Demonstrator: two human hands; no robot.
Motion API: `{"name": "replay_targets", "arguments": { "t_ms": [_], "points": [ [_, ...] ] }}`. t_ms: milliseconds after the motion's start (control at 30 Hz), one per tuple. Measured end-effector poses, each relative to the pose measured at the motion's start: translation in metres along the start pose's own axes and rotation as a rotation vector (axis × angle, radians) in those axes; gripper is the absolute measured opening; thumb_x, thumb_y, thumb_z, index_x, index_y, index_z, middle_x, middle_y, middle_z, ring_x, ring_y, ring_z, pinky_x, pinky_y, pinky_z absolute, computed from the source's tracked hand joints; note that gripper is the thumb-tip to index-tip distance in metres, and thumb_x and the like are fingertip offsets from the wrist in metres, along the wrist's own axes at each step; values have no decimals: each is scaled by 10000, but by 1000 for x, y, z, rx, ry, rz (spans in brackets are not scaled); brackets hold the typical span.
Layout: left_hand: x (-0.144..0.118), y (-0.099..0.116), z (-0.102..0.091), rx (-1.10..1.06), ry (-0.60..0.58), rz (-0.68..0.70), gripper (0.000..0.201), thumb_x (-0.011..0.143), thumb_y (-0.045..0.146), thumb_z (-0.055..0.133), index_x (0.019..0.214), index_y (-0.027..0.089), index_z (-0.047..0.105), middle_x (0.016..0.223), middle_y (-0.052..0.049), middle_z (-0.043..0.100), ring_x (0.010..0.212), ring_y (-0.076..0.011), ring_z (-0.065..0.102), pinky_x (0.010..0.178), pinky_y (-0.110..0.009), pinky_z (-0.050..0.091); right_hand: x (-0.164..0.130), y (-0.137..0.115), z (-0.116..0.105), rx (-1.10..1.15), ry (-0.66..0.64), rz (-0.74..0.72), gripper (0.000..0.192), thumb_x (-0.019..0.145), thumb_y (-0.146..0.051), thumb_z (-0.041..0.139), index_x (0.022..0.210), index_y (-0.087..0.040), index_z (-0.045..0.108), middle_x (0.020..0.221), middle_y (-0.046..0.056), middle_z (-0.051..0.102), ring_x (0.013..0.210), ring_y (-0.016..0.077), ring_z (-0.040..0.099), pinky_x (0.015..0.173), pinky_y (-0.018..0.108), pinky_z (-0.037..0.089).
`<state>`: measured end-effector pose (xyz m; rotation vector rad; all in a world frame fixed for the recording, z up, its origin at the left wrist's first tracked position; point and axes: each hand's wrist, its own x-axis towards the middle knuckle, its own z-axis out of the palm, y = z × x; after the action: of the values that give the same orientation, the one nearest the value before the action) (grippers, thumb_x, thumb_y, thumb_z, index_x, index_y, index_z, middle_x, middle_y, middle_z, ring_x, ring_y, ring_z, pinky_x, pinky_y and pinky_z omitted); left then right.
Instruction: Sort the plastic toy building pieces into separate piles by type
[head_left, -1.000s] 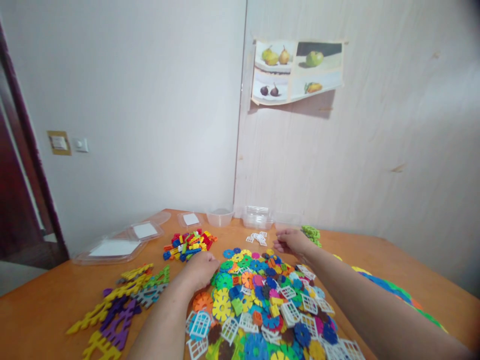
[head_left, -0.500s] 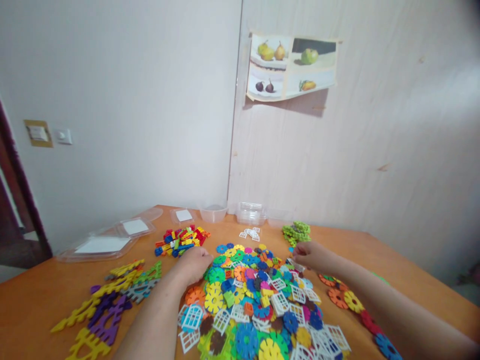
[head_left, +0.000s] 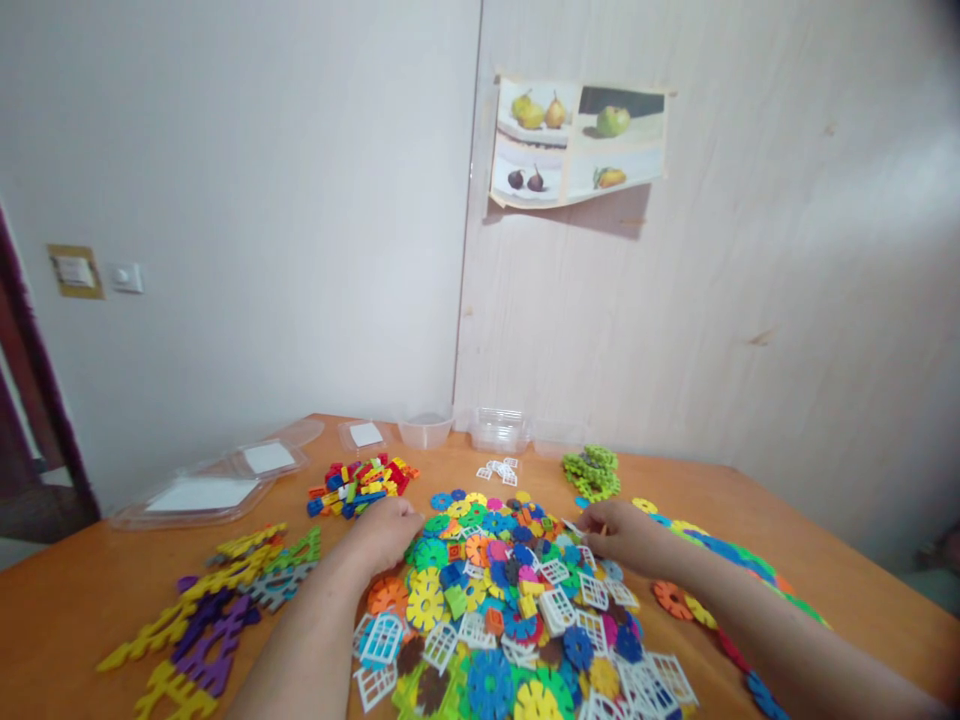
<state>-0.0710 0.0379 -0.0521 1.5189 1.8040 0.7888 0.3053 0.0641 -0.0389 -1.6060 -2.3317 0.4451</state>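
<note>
A mixed heap of toy pieces, with notched plastic discs (head_left: 491,682), white toy window frames (head_left: 557,610) and small building bricks (head_left: 455,600), lies in front of me. At the heap's left edge rests my left hand (head_left: 391,532), fingers curled; whatever they may hold is hidden. My right hand (head_left: 606,527) is at the far right edge, thumb and fingers pinched on a white window frame (head_left: 574,527) that is partly covered by the fingers.
Sorted bricks (head_left: 364,484) lie beyond my left hand, with a few window frames (head_left: 500,470) and green pieces (head_left: 591,470) farther back. Comb-edged pieces (head_left: 214,625) are at left, lined-up discs (head_left: 671,600) at right. Clear tubs (head_left: 425,430) and lids (head_left: 202,492) stand along the back and left.
My right hand has shifted slightly down and toward the heap, uncovering more discs behind its forearm. A white window frame's edge now shows at its fingertips. My left hand stays almost still.
</note>
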Motion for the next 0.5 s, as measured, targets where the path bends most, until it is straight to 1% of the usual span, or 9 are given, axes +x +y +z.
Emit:
{"name": "replay_targets", "arguments": {
  "t_ms": [167,367,500],
  "points": [
    [-3,3,0,0,12,6,247,745,337,564,585,198,436,425,71,361,400,-91,351,437,-231,176,-8,-19,0,-5,27,-50,160,806,-244,547,787,-194,698,745,25,705,693,161,610,569,232,353],
    [-5,6,-1,25,23,14,222,754,290,536,576,192,446,416,64,374,403,-93,364,447,-229,174,-18,-49,-2,0,52,-157,197,863,-267,494,844,-200,679,779,28,693,703,160,604,598,240,372],
    [-4,5,0,32,17,33,221,765,290,534,582,191,460,416,60,393,406,-92,364,451,-233,169,-18,-60,1,86,49,-190,200,876,-290,498,878,-205,680,811,26,685,741,162,602,635,240,400]
  ]
}}
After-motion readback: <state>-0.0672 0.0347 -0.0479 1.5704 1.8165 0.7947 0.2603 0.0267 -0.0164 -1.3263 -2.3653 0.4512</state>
